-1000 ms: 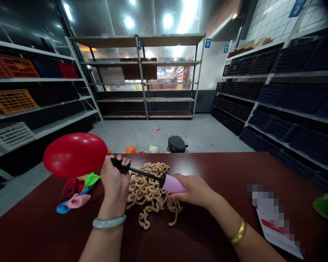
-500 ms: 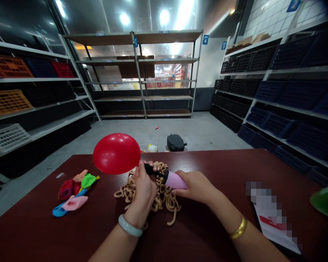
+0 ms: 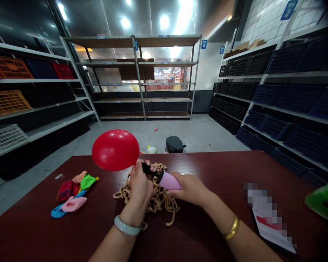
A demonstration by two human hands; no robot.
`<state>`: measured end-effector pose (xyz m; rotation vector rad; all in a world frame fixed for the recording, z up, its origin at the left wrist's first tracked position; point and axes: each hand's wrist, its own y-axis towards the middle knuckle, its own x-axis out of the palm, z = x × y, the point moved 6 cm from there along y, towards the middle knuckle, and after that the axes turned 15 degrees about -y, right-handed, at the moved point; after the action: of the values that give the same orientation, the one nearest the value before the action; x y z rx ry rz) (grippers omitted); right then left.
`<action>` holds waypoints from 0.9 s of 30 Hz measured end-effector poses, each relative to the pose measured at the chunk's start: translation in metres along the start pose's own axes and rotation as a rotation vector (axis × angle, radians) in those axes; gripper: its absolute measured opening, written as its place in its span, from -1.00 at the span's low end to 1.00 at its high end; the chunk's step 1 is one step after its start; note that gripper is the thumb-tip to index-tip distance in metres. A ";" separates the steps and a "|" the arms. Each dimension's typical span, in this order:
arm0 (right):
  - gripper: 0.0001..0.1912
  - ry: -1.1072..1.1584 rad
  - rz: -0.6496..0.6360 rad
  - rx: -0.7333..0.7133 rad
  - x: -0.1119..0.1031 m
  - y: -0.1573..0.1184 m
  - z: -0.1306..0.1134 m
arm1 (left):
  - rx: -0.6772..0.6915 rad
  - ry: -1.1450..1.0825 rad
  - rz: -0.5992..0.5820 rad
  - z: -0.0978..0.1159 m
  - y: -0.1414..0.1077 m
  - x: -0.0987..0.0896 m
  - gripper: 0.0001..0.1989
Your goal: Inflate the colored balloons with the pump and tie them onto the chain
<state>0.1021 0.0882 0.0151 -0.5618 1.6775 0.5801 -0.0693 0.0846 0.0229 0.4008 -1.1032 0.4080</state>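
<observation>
An inflated red balloon [image 3: 115,150] sits on the end of a hand balloon pump [image 3: 170,181] with a pink barrel and black front part. My left hand [image 3: 140,186] is closed around the balloon's neck and the black end of the pump. My right hand [image 3: 190,187] grips the pink barrel from the right. Beneath both hands, partly covered by them, lies a heap of tan, curled, rope-like loops [image 3: 171,205]. To the left, several limp balloons [image 3: 73,203] in red, pink, green and blue rest together on the dark red table [image 3: 207,236].
A flat pixelated item [image 3: 270,218] lies at the table's right side, with a green object [image 3: 324,200] at the right edge. On the floor beyond stands a dark grey bag-like object [image 3: 175,144]. Shelves [image 3: 166,100] with crates line the sides.
My right hand has pushed the pink barrel left toward my left hand, closing the gap to the black part. The view has shifted slightly.
</observation>
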 end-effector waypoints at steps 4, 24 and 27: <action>-0.39 0.008 -0.017 -0.034 -0.001 -0.001 0.000 | 0.097 0.004 0.006 0.041 0.021 -0.002 -0.82; -0.43 -0.122 0.004 -0.009 -0.002 -0.004 0.009 | -0.010 -0.030 0.017 -0.016 -0.005 -0.007 -0.82; -0.45 -0.126 0.016 -0.001 -0.001 -0.004 0.009 | -0.042 -0.020 0.021 -0.030 -0.015 -0.009 -0.80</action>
<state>0.1114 0.0912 0.0142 -0.5028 1.5641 0.6161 -0.0418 0.0858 0.0012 0.3573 -1.1340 0.3994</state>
